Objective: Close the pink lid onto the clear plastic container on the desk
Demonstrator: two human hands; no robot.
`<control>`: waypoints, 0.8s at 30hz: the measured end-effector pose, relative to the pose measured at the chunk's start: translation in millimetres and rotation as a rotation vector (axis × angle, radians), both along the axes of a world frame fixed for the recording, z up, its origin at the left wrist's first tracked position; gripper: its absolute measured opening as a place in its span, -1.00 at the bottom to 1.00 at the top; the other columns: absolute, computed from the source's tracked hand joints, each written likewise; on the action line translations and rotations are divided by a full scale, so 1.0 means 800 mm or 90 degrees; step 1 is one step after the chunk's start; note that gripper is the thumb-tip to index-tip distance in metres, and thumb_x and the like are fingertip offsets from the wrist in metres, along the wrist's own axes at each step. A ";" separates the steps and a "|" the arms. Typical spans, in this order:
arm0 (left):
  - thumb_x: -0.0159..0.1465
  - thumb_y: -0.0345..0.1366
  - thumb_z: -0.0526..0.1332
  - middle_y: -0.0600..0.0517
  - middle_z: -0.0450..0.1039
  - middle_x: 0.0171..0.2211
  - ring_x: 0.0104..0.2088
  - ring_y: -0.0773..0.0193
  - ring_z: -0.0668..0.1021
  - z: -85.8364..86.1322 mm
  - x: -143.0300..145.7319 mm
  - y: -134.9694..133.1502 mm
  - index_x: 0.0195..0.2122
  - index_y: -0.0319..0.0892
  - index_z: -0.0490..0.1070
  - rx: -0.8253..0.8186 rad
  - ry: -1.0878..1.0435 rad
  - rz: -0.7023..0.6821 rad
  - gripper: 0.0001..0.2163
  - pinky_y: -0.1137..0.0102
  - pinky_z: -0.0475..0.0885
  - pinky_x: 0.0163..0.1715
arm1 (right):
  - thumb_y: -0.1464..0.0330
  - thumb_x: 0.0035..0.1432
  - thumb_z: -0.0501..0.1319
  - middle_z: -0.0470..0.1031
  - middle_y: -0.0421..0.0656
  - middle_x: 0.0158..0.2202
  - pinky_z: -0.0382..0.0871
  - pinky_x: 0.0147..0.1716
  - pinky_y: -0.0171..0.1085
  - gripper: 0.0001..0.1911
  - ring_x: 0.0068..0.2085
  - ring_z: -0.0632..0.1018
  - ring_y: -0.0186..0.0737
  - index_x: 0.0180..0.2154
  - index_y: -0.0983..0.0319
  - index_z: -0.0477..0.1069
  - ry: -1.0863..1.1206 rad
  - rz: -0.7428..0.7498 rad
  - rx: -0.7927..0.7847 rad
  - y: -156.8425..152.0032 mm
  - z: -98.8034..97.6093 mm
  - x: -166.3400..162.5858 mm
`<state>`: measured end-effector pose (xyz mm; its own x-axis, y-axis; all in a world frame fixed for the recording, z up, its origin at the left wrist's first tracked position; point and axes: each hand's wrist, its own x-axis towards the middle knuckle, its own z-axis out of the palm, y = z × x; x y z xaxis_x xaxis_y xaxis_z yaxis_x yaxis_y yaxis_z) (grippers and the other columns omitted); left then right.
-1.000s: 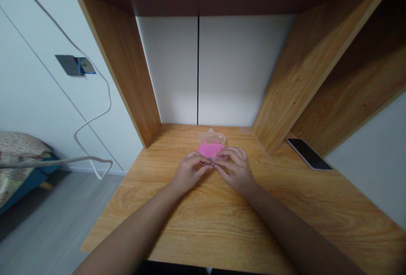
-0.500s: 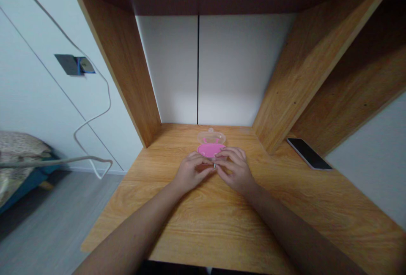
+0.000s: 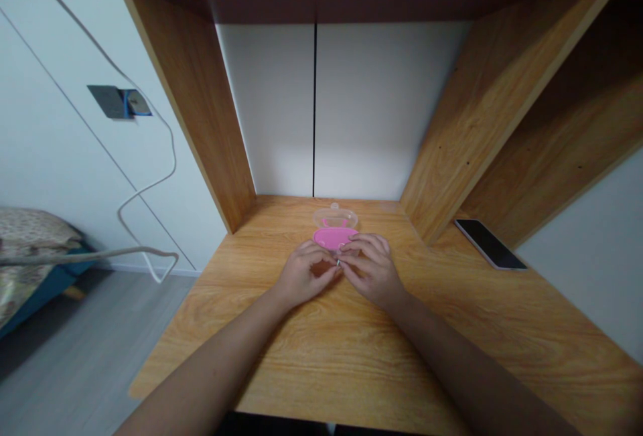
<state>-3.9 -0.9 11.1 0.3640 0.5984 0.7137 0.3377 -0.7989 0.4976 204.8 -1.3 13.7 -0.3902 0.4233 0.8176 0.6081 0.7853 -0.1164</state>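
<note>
A small pink case [image 3: 331, 236] lies open on the wooden desk [image 3: 351, 355], its clear lid [image 3: 335, 216] tipped back toward the wall. Just in front of it my left hand [image 3: 303, 276] and my right hand [image 3: 372, 270] meet fingertip to fingertip. Between the fingertips sits a tiny metallic object [image 3: 338, 263], too small to identify. Both hands pinch it and rest on the desk surface.
A dark phone [image 3: 489, 243] lies on the desk at the right, beside the wooden shelf side. Wooden side panels frame the alcove left and right. A grey cable [image 3: 151, 188] hangs from a wall socket [image 3: 118, 102] at the left. A bed corner [image 3: 30, 248] is far left.
The hands stay joined in front of the pink case; the fingers shift only slightly around the tiny object. Nothing else has moved.
</note>
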 end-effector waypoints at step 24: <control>0.25 -0.34 0.29 -0.05 0.58 -0.30 -0.25 0.19 0.57 0.006 -0.001 -0.004 -0.33 -0.15 0.48 -0.009 -0.004 -0.011 -0.97 0.27 0.45 -0.17 | 0.44 0.21 0.28 0.58 -0.15 -0.12 0.26 0.05 0.02 -0.83 -0.01 0.52 -0.08 -0.15 0.10 0.44 -0.032 0.049 -0.058 0.002 0.000 0.000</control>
